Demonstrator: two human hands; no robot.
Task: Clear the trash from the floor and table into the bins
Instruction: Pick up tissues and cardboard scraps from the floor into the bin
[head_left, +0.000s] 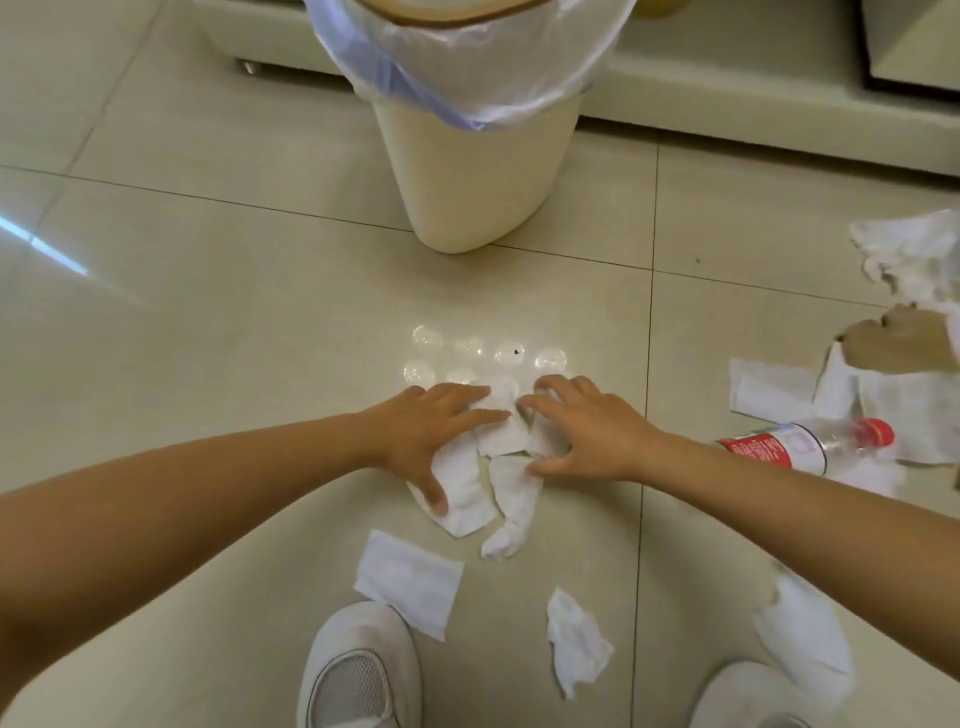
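Fingers of both hands lie spread and nearly flat on a small heap of white tissues on the floor tiles, pressing rather than pinching. On the left hand the thumb reaches back over a folded tissue and the fingers cover the upper sheet. On the right hand the fingers bend slightly at the tips, and its thumb touches a twisted tissue. Neither hand holds anything yet.

These tissues look very light, soft and limp. They should crumple at once and will not break, though thin paper may cling flat to the glossy tile, where straight fingertips could slide over it. My judgement is that raking both hands together to bunch the heap, then taking the bunch in a closed fist, suits it better than picking at an edge.

More trash lies around: a flat tissue just beside the left shoe, 1 crumpled piece between the shoes, another sheet under the right forearm. Near the right edge lie a plastic bottle with a red label, more paper and a brown scrap. That bottle should be light but stiff and smooth, best taken around its body.

Straight ahead stands the lined bin, near the heap.
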